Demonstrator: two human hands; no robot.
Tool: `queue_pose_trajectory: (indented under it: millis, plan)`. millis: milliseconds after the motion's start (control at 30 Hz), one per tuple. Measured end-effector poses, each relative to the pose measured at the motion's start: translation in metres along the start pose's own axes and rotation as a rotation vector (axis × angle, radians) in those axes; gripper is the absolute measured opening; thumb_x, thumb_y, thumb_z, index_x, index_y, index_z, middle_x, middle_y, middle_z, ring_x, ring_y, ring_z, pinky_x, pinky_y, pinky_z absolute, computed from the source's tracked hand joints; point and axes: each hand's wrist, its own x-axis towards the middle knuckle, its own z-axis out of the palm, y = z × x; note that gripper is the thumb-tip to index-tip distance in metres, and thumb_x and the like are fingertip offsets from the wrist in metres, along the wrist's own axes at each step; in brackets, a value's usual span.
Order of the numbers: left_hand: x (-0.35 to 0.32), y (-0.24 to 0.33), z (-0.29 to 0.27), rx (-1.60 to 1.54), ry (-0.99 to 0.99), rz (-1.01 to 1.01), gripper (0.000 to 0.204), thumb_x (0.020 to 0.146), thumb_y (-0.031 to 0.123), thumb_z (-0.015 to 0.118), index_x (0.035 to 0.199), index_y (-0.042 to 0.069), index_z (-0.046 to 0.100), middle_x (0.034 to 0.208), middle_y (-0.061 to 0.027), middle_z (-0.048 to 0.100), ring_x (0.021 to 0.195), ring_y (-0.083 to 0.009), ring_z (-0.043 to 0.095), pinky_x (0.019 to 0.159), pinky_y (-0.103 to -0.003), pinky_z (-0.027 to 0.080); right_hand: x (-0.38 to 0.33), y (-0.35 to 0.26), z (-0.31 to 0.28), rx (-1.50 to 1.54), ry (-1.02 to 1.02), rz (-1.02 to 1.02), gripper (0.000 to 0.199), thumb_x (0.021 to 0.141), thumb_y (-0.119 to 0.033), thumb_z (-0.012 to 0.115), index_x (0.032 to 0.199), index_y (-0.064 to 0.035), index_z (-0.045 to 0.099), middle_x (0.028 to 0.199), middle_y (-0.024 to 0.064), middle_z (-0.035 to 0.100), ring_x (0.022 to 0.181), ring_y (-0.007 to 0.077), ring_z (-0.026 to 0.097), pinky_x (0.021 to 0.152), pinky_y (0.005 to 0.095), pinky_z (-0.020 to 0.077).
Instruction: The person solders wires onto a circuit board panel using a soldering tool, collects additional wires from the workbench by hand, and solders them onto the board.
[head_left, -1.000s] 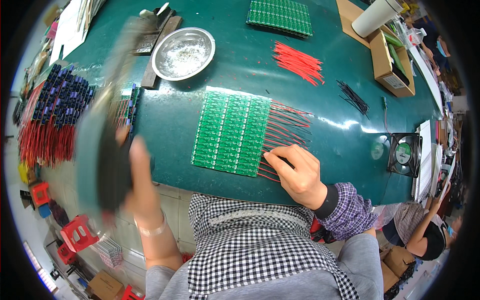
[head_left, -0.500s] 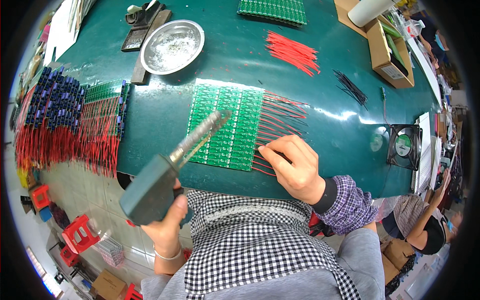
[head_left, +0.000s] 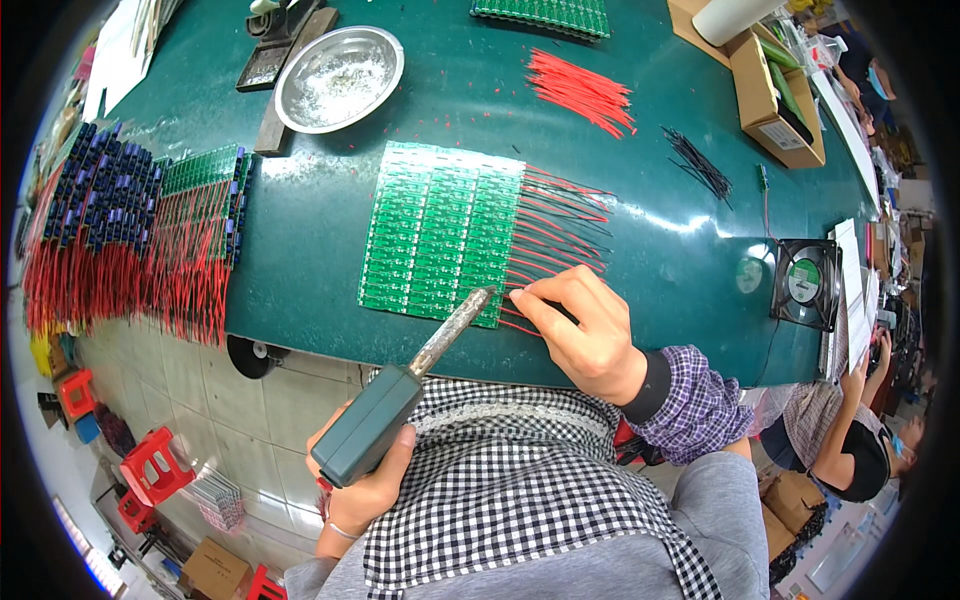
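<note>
My left hand (head_left: 378,486) is wrapped round the dark green body of a soldering gun (head_left: 372,425). The gun's metal tip reaches the right edge of a green circuit board panel (head_left: 425,235), low down and close to my right fingertips. My right hand (head_left: 585,325) is closed in a pinch on a thin wire at that edge; the wire is mostly hidden by my fingers. Above it, a row of red and black wires (head_left: 565,215) sticks out to the right from the panel. The panel lies flat on the green table (head_left: 300,260).
A metal bowl (head_left: 340,80) stands at the far left beside a soldering iron stand (head_left: 275,45). Wired boards (head_left: 100,230) pile up at the left edge. Loose red wires (head_left: 580,90), black wires (head_left: 697,163), a cardboard box (head_left: 775,105) and a fan (head_left: 806,284) lie to the right.
The soldering gun has swung right and down from above the panel, bringing its tip to the panel's right edge by my right fingers. My right hand keeps its pinch, almost unmoved.
</note>
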Motion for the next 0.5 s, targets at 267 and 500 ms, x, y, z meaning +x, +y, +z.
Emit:
queue_pose_trajectory:
  millis: [267,500]
  plan:
    - [0.0065,0.0046,0.0032,-0.026,-0.021,0.044,0.022,0.073,0.004,0.078,0.093,-0.004,0.071,0.084,-0.0142,0.069,0.068,-0.0218,0.068,0.061,-0.03,0.052,-0.0004,0.0006,0.001,0.003,-0.014,0.002,0.028,0.065,-0.002,0.07,0.092,0.0028,0.069,0.085,0.0077,0.063,0.074,0.02,0.061,0.058,0.0296,0.0518]
    - [0.007,0.0034,0.0023,0.0,-0.048,0.095,0.02,0.073,0.003,0.077,0.091,-0.004,0.071,0.084,-0.0145,0.068,0.067,-0.0232,0.067,0.059,-0.031,0.052,-0.0008,0.0007,0.0028,-0.001,-0.005,0.006,0.029,0.064,-0.002,0.07,0.092,0.003,0.069,0.084,0.0078,0.063,0.073,0.02,0.06,0.058,0.0295,0.0514]
